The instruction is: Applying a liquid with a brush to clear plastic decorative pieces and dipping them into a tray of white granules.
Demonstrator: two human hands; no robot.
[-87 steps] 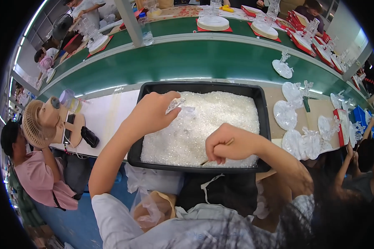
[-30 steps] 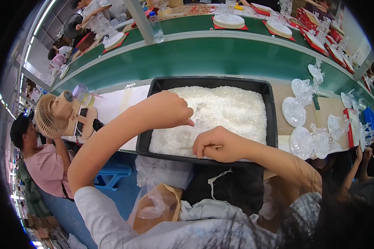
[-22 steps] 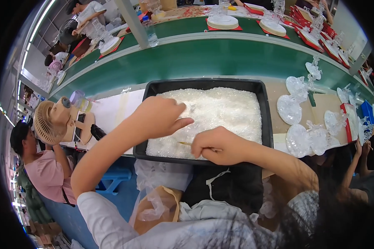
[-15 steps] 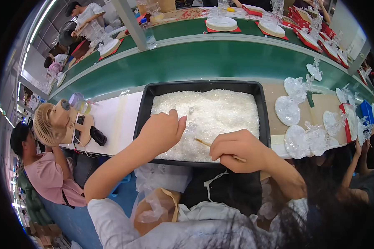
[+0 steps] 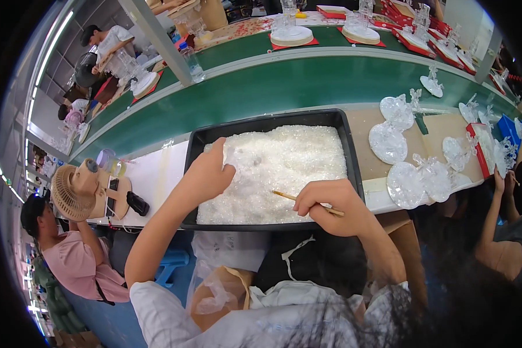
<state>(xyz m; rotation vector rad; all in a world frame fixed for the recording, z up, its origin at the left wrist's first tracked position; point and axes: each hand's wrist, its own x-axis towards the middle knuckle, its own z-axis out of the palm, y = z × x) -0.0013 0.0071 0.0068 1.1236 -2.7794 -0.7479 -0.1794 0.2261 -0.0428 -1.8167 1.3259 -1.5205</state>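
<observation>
A black tray (image 5: 355, 174) full of white, glittering granules (image 5: 296, 156) lies before me. Over its left side is my left hand (image 5: 206, 173), fingers bent together at something clear and whitish that blends into the granules; what it is cannot be made out. My right hand (image 5: 333, 204), above the tray's near right part, is closed around a thin brush (image 5: 284, 195) with a yellowish wooden handle. The brush's dark tip points left, over the granules.
Glittering round bases with clear figures (image 5: 388, 143) stand right of the tray, near a red box (image 5: 482, 148). Leftward are a beige fan (image 5: 75, 188), a black object (image 5: 137, 204) and a jar (image 5: 110, 162). A green conveyor (image 5: 261, 84) runs behind. People sit on both sides.
My left hand has moved left and away from me, toward the tray's left wall. My right hand keeps the brush over nearly the same spot. The whole view has shifted slightly.
</observation>
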